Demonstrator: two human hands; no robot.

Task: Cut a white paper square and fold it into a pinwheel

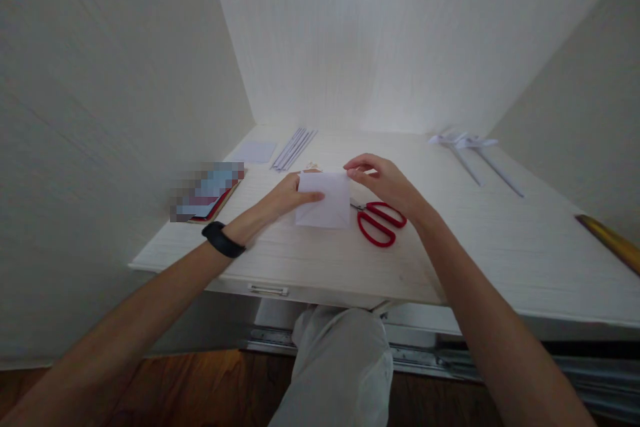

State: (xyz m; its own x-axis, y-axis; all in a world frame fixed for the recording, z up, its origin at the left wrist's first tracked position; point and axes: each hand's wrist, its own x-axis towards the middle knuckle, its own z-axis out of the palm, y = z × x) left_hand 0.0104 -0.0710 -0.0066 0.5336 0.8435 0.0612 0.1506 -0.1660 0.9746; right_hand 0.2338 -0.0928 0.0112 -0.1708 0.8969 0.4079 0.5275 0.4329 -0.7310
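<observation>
My left hand [293,193] grips a square piece of white paper [327,207] by its left side, thumb across the front and the other fingers behind. Faint crease lines run near the paper's lower corners. At its top right corner, the thumb and fingertips of my right hand [373,173] are brought together on the paper's edge. Below that hand lies a pair of scissors [377,223] with red handles, its blades partly covered by the paper. Small pale scraps [313,165] show just beyond the paper.
Several thin paper strips [294,149] and a flat paper square [256,151] lie at the back left. Left of them rests a stack of book-like items [215,197], partly blurred out. Rolled paper pieces [465,150] sit back right; a gold-coloured object [610,240] lies at the right edge. Walls enclose the white desk [320,267].
</observation>
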